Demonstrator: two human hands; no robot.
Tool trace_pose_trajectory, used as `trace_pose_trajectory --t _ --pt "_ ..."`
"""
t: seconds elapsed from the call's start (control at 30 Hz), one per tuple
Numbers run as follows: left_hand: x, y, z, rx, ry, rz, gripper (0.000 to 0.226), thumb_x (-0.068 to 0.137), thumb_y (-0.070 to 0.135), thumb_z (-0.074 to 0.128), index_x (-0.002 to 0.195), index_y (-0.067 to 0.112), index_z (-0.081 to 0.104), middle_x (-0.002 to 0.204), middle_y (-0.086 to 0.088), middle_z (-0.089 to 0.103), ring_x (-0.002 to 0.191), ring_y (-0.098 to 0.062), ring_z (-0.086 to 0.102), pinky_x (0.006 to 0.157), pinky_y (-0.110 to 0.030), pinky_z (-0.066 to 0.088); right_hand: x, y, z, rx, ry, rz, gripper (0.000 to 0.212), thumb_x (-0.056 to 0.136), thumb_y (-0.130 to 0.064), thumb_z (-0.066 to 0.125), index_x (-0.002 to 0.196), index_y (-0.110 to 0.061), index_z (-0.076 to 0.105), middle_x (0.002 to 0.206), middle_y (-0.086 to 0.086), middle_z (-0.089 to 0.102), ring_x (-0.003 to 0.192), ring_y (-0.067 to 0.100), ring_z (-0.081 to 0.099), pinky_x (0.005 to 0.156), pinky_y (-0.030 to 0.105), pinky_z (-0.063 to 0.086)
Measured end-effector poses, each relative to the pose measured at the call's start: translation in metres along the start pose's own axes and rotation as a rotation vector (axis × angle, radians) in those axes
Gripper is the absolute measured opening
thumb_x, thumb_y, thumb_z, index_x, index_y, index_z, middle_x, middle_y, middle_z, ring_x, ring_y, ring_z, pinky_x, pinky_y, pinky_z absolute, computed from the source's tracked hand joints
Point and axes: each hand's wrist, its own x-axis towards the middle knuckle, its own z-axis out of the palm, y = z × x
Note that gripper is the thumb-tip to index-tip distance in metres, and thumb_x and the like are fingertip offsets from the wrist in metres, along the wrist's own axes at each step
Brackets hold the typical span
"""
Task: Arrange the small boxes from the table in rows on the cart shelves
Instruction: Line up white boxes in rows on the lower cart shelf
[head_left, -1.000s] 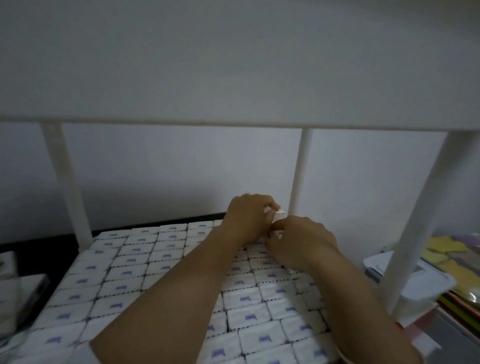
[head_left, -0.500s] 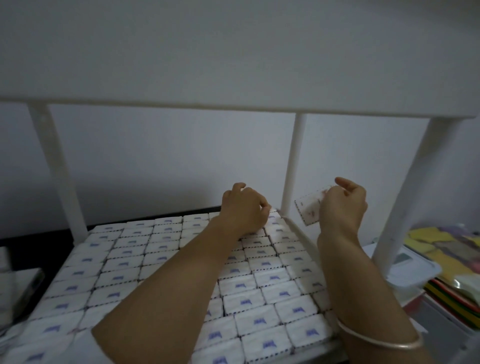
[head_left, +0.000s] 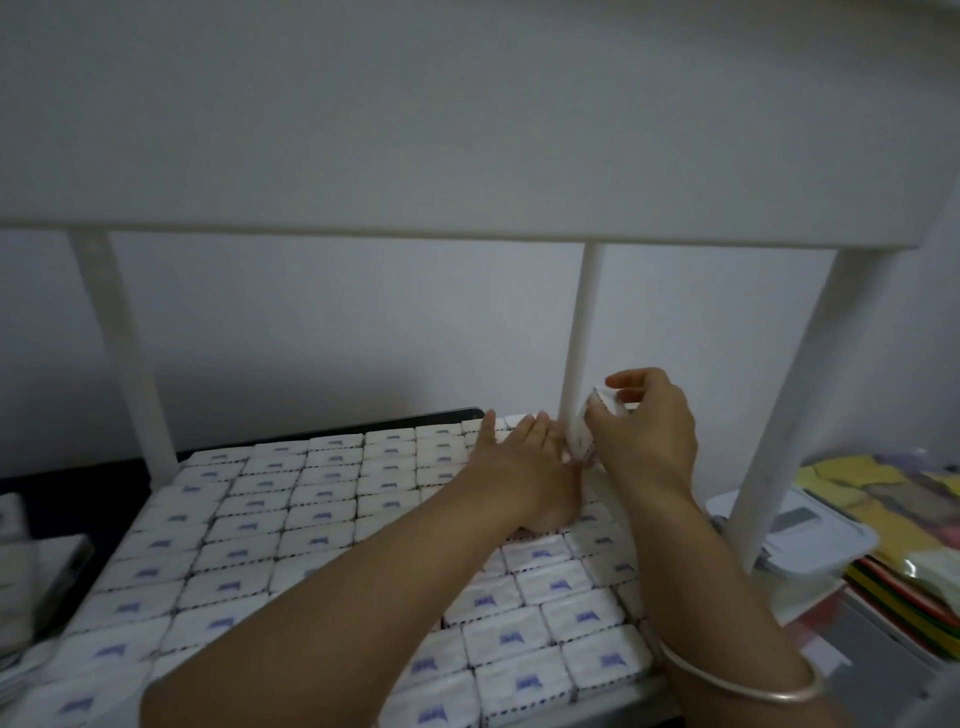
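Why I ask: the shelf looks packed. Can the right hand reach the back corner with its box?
Probably yes: the right hand holds the box beside the rear post, nothing between.

A plain pale grey wall (head_left: 363, 322) fills the back, in dim, even light. At the right edge, a white lidded plastic container (head_left: 810, 540) sits beside a stack of yellow and multicoloured sheets (head_left: 883, 483).

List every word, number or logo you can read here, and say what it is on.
No text can be read.
Small white boxes laid in rows: a blue mark on each, too blurred to read.
Small white box pinched in the right hand: edge print too blurred.
White plastic container at right: grey patch, nothing legible.
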Motion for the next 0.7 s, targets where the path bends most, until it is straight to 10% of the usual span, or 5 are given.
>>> trace_pose_trajectory --t 0.7 --pt "-0.0084 -0.0009 -0.0001 0.037 -0.028 -0.037 0.065 0.101 0.044 0.015 0.153 0.014 -0.012 0.161 -0.002 -0.015 0.148 -0.014 -0.016 0.114 -0.059 -0.012 -0.0056 0.0033 0.003 -0.259 -0.27 -0.056 0.019 0.09 -0.029 0.065 0.106 -0.023 0.057 0.116 0.003 0.052 0.086 0.014 0.048 0.074 0.025 0.035"
